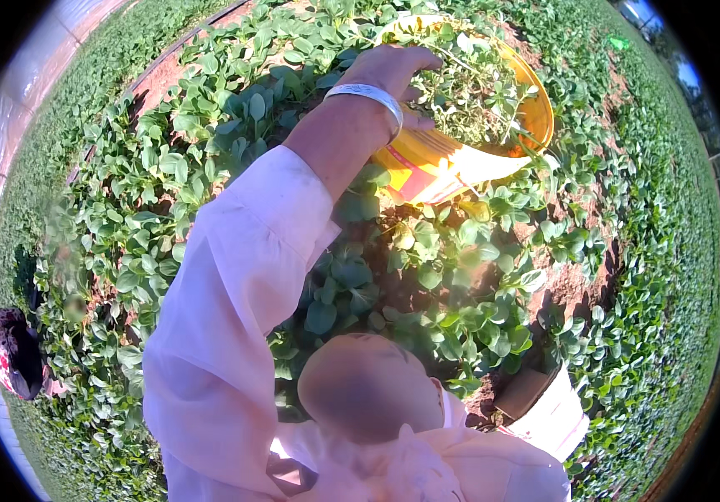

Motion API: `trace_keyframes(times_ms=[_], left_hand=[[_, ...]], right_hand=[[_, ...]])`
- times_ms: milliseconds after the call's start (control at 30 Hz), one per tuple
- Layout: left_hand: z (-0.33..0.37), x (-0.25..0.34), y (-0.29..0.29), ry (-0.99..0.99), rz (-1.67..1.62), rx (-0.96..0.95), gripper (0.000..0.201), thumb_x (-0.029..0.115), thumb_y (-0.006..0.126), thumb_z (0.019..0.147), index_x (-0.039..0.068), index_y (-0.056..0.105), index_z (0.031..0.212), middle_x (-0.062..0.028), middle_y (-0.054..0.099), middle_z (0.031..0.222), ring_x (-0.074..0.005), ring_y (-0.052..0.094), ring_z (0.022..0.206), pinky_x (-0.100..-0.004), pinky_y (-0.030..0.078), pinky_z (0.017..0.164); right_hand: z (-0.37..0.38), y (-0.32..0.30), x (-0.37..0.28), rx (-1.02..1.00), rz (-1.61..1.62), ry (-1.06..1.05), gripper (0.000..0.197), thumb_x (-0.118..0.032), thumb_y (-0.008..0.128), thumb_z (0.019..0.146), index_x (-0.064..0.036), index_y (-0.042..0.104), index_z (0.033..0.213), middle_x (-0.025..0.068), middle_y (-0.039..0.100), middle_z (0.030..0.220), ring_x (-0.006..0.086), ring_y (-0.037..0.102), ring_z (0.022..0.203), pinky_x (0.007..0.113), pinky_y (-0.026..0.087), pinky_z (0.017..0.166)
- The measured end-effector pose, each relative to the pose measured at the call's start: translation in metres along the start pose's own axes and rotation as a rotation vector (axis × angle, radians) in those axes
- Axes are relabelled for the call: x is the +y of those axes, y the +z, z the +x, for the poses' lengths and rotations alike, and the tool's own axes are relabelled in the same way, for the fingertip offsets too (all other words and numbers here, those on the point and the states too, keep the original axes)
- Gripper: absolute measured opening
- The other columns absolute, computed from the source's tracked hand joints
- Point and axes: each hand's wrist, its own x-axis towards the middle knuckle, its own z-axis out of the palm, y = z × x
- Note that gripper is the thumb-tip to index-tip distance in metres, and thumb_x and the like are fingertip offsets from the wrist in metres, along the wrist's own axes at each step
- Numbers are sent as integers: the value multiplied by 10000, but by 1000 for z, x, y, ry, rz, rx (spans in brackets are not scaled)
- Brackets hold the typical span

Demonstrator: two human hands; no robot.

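Note:
My left hand (389,74) reaches to the left side of a yellow bucket (539,113). Its fingers are spread apart over the rim, and I make out nothing held between them. A white bangle (370,94) circles the wrist, and a loose pale sleeve (234,276) covers the arm. Pulled green plants (469,92), leafy and tangled, fill the bucket up to its rim. The bucket's outside carries a red patch and stands among low leafy plants. My right hand does not show.
Broad-leaved green plants (168,167) grow all around, with reddish soil (577,284) between them. A whitish container (548,418) stands at the lower right. A dark strip (138,79) runs along the upper left. At the far left edge is a person in red-patterned clothing (9,351).

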Motion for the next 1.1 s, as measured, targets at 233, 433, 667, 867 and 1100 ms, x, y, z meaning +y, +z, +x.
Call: trace_keyframes(times_ms=[233,433,667,867,1100], left_hand=[[-50,2,-55,511,583,-45,216,57,525,897,-1,591,1094,-81,635,1031,-157,624,944,-275,532,741],[-154,84,-50,1040,812,139,186,22,475,907,-41,598,1033,-109,640,1013,-144,604,863,-264,473,738],[-209,98,-88,1258,619,530,229,48,431,923,-43,578,1073,-81,595,928,-116,497,758,-273,412,776],[-228,40,-153,918,774,542,164,37,456,926,-7,587,1014,-32,586,852,-67,466,658,-213,393,615],[-248,1,-211,768,786,664,134,40,457,932,7,578,981,-16,577,818,-56,438,626,-202,371,589]], right_hand=[[3,-26,-26,200,134,-28,304,-68,586,774,-38,504,1064,151,592,695,341,599,637,437,464,570],[-2,-105,-89,438,563,-107,119,-92,590,872,-27,509,931,29,412,606,108,364,548,286,316,501],[-71,-297,-147,851,44,-541,213,-28,593,878,-57,397,799,-2,272,606,83,228,559,265,223,467],[-113,-489,-176,1027,-673,-288,102,-39,574,853,-33,488,800,21,463,581,92,440,559,287,365,511],[-68,-606,-102,633,-790,594,252,-150,610,736,-37,670,952,213,667,839,349,659,799,431,512,687]])
